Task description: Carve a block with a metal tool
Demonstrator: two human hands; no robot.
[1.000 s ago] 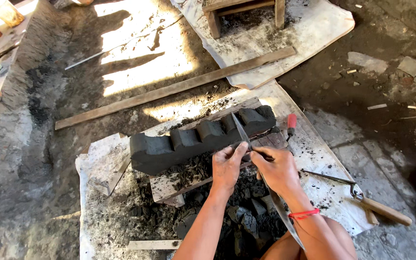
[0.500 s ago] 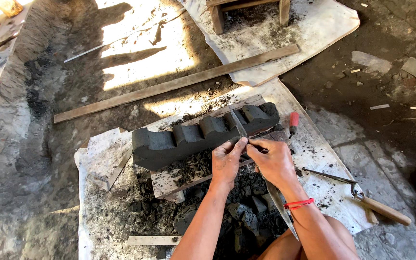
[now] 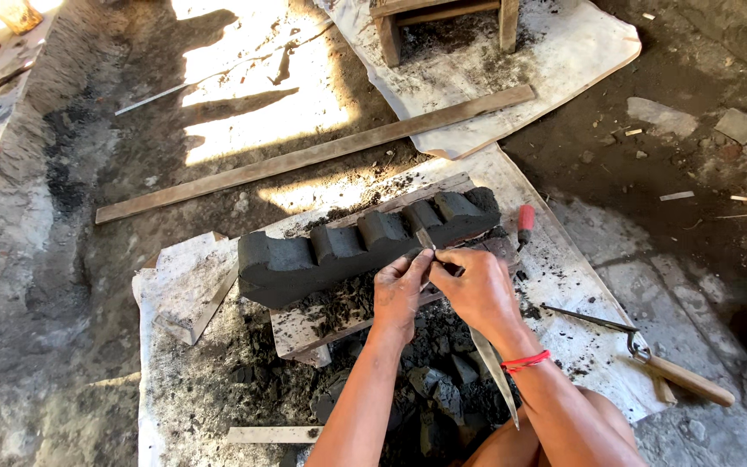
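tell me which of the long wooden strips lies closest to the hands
The short pale strip at the bottom, beside the left forearm. The long plank lies beyond the dark carved block.

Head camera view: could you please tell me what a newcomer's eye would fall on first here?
The long dark clay block with its scalloped top draws the eye first, lying on a board in the middle of the frame. Just below it, the left hand and right hand meet around a thin blade pressed against the block. Behind them a long wooden plank lies diagonally across the sunlit ground.
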